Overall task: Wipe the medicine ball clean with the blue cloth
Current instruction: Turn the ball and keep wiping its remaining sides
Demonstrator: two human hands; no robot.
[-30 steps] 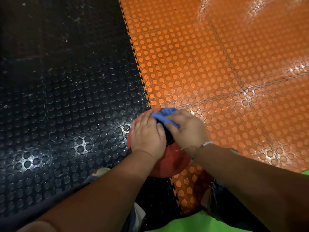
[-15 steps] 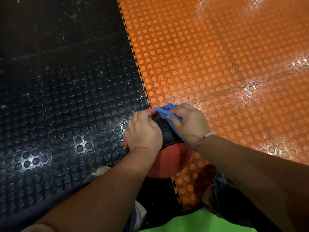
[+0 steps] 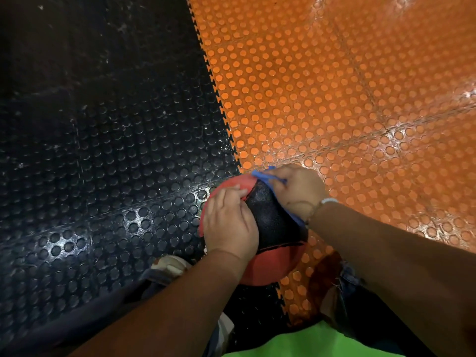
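Head view, looking down. The medicine ball [image 3: 274, 228], red with a black textured panel, sits on the floor where the black studded mat [image 3: 103, 176] meets the orange studded mat [image 3: 334, 99], between the person's knees.

The left hand [image 3: 229, 222] lies on the ball's upper left side. Its fingers [image 3: 231, 194] are close together and nearly flat, following the curve and pressing to steady the ball rather than gripping it.

The right hand [image 3: 296, 191], with a pale bracelet [image 3: 328, 200] at the wrist, holds the blue cloth [image 3: 260, 175] bunched under curled fingers [image 3: 278, 176]. One fold shows just beyond the fingertips at the ball's far edge, and a strip runs beneath the palm along the black panel's right margin.

The black panel lies bare between the two sets of fingers, and the red section lies below the left wrist.

Progress, as a judgement: wiping is under way, with the cloth in contact at the far right side. No clear difference between cleaned and uncleaned surface can be seen. The near red section, the area under the left fingers and the hidden underside probably remain to be wiped, which would call for turning the ball.
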